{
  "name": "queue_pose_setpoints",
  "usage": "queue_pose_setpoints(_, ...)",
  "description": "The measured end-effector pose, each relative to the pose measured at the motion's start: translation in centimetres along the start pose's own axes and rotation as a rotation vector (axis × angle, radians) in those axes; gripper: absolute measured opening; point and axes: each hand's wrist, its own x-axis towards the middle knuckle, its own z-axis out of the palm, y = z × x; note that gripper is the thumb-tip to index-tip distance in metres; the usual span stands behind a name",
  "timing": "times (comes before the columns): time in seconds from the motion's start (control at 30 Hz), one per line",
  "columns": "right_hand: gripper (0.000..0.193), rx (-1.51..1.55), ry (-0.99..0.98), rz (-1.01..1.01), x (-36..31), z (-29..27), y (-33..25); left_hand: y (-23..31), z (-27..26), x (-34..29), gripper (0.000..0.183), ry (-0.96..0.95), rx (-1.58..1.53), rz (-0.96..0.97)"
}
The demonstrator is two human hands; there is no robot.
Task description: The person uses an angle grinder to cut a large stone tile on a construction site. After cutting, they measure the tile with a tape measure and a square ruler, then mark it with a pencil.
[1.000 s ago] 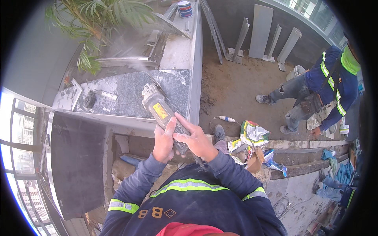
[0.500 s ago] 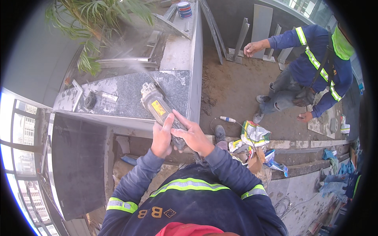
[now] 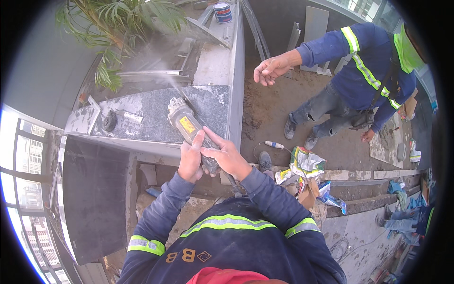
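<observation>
Both hands are closed round the grey body of an angle grinder (image 3: pixel 185 124), which has a yellow label. My left hand (image 3: pixel 190 160) wraps its left side, and my right hand (image 3: pixel 228 157) grips from the right, near the cord end. Its thin disc stands edge-on over a dark speckled stone slab (image 3: pixel 213 106) coated with pale dust. Dust sprays away from the disc toward the far side. Whether the disc cuts into the slab is hard to make out. On the slab's left lie a small dark round object (image 3: pixel 109 121) and a flat pale piece (image 3: pixel 130 116).
A co-worker (image 3: pixel 340 52) stands at the right, one arm stretched toward the slab. Beyond the slab are a palm plant (image 3: pixel 116 42), metal profiles (image 3: pixel 151 73) and a paint can (image 3: pixel 222 13). Crumpled bags (image 3: pixel 307 161) and a cable connector (image 3: pixel 274 144) lie to my right.
The co-worker has stepped left, nearer the slab, with the outstretched hand farther over. The grinder and both my hands have shifted slightly left.
</observation>
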Motion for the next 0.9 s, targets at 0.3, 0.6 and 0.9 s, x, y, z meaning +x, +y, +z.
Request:
queue_pose_setpoints(0.3, 0.076, -0.085, 0.011, -0.08, -1.7, -0.3, 0.4, -0.6, 1.0, -1.8, 0.032, 0.017, -0.055, -0.005)
queue_pose_setpoints(0.6, 0.075, 0.022, -0.001, -0.016, -5.1, -0.1, -1.1, -0.9, 0.6, -1.9, 0.045, -0.033, -0.231, -0.044)
queue_pose_setpoints(0.9, 0.078, -0.017, -0.044, -0.038, -3.8, -0.4, 0.1, -1.4, -0.1, -0.9, 0.046, -0.017, -0.285, -0.074)
